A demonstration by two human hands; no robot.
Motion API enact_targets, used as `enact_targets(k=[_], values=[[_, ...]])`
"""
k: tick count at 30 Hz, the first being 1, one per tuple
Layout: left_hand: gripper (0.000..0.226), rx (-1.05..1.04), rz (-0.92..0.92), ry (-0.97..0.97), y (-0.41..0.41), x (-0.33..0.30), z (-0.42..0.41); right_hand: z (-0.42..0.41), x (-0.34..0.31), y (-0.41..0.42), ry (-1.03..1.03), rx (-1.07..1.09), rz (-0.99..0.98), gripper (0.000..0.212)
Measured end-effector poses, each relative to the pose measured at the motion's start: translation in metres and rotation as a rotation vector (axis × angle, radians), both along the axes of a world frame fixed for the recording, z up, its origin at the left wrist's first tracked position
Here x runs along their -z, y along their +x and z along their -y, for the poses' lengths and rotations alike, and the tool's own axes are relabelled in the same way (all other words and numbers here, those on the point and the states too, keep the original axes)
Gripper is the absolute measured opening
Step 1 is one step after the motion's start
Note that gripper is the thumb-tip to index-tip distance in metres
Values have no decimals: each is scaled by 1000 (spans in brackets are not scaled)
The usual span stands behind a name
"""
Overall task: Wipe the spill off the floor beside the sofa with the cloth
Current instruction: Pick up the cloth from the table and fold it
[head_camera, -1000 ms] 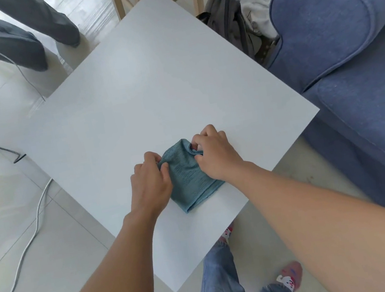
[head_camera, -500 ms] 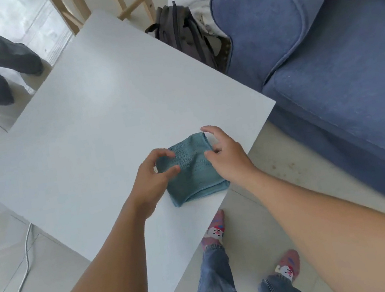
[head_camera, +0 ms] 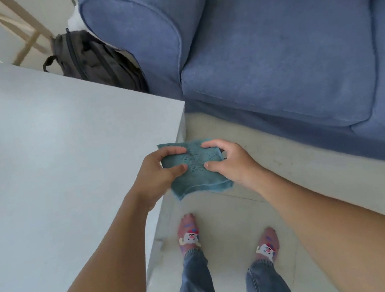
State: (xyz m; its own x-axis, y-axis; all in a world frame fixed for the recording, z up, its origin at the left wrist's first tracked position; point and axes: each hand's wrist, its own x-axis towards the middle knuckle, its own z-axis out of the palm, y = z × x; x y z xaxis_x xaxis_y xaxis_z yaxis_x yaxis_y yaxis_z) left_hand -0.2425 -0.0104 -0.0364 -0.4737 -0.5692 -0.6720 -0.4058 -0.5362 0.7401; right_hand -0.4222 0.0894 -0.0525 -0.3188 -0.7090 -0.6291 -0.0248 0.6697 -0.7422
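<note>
Both hands, left hand (head_camera: 157, 174) and right hand (head_camera: 230, 162), pinch a soft, light, folded teal cloth (head_camera: 196, 170) by opposite edges, above the floor (head_camera: 223, 216) between table (head_camera: 61, 154) corner and sofa (head_camera: 273, 57); it looks limp, best bunched in one palm.

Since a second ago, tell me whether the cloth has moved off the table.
Yes. The cloth, held by the left hand and right hand, has moved past the table edge, toward the sofa.

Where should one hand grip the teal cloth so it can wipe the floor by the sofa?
Probably from above, palm flat over the middle of the folded cloth. It is a flat folded pad now pinched at its side edges by the left hand and right hand, so a spread hand on top would press the whole pad onto the floor by the sofa.
</note>
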Motion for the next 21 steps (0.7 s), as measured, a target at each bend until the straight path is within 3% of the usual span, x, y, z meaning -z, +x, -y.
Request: enact_targets(k=[5,9,16,21], values=[[62,276,90,-81,-59,16,-26,-51,9,-47,34,75,-56,54],[76,510,172,-259,-105,36,-56,-94,24,-77,48,63,-175,60],[81,670,193,-371,-182,83,-115,-160,65,-133,98,57,-290,60],[81,775,224,-448,-236,173,-152,-199,154,-176,134,65,-358,59]])
